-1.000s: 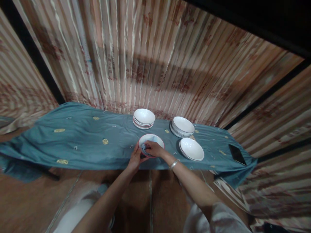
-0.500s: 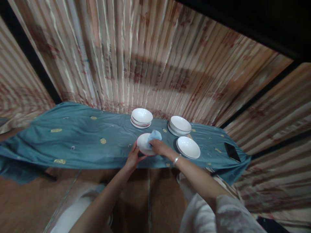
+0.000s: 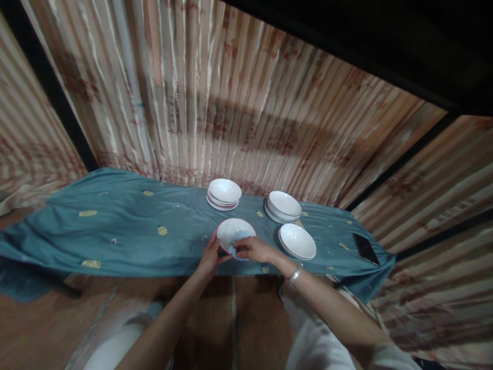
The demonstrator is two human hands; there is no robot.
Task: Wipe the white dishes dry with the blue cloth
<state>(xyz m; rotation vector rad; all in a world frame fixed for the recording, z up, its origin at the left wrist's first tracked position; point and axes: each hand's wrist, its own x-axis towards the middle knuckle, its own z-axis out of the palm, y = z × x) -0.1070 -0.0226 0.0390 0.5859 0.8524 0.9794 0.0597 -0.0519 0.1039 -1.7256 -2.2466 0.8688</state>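
Note:
A white plate with a red rim [image 3: 234, 226] is tilted above the front part of the table. My left hand [image 3: 211, 255] grips its left edge, the thumb over the rim and the fingers beneath. In my closed right hand [image 3: 252, 250] is a light blue cloth [image 3: 238, 239], pressed against the near right part of the plate's inner face. The fingers and the bunched cloth cover that side of the rim.
Behind the plate stands a stack of white dishes [image 3: 225, 191], some red-rimmed. To the right are a taller white stack [image 3: 284, 204] and a lower one [image 3: 297, 241]. A black phone [image 3: 365, 248] lies on the teal tablecloth [image 3: 131, 226] at the far right. Striped curtains [image 3: 231, 103] hang behind.
My right hand has moved the cloth from the plate's far right side down to its near edge. The left hand keeps its hold. The view has tilted up slightly.

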